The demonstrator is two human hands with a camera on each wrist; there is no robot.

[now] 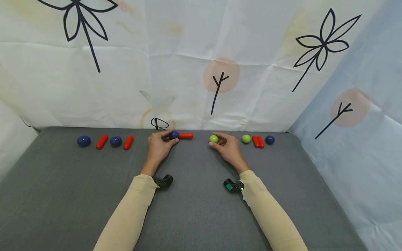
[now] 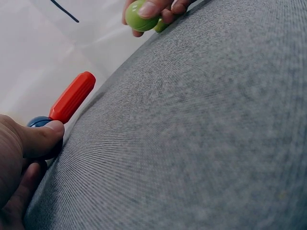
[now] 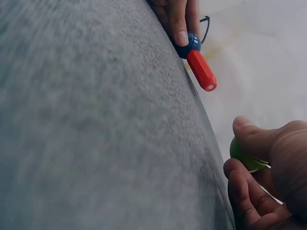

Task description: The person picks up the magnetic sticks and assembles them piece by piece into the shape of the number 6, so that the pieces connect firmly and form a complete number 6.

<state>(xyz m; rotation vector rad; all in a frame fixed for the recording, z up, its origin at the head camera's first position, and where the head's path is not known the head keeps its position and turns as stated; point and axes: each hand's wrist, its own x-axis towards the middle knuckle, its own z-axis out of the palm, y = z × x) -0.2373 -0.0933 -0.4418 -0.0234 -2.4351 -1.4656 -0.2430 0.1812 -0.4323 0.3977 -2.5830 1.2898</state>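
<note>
My left hand (image 1: 159, 146) pinches a dark blue ball (image 1: 174, 135) between thumb and fingers, near the back of the table. From the ball's right side a red ribbed stick (image 1: 186, 135) points toward my other hand; in the left wrist view the stick (image 2: 73, 97) meets the ball end-on. My right hand (image 1: 228, 148) holds a lime green ball (image 1: 213, 138) by thumb and fingertips, to the right of the stick and apart from it. The right wrist view shows the green ball (image 3: 244, 155) partly hidden behind the thumb.
On the left lie two blue balls (image 1: 83, 141) alternating with two red sticks (image 1: 102, 142). Right of my right hand are another green ball (image 1: 246, 138), two red sticks (image 1: 258, 142) side by side and a blue ball (image 1: 269, 139). A printed cloth (image 1: 188, 87) hangs behind the grey table (image 1: 201, 216).
</note>
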